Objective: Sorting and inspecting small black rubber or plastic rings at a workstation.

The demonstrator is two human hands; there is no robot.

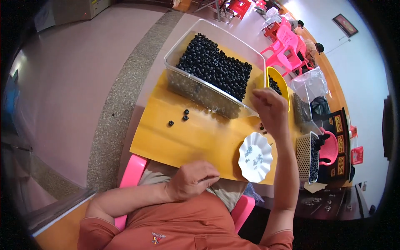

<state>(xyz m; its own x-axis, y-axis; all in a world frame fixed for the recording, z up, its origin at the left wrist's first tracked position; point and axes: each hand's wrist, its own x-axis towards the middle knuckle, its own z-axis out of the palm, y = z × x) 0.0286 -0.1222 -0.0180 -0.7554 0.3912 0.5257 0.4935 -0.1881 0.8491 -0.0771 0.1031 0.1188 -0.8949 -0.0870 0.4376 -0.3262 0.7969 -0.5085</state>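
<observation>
The clear plastic bin (216, 89) of small black beads (214, 66) stands on the yellow counter (160, 141), its long axis slanting down rightward, just left of the nearer right hand (268, 106). That raised hand is curled; the left hand (193, 180) bends inward by the counter's near edge. Whether either grasps anything, I cannot tell.

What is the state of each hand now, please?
Left hand: fingers curled; cannot tell whether it holds anything.
Right hand: fingers curled, near the yellow container; any grip cannot be told.
</observation>
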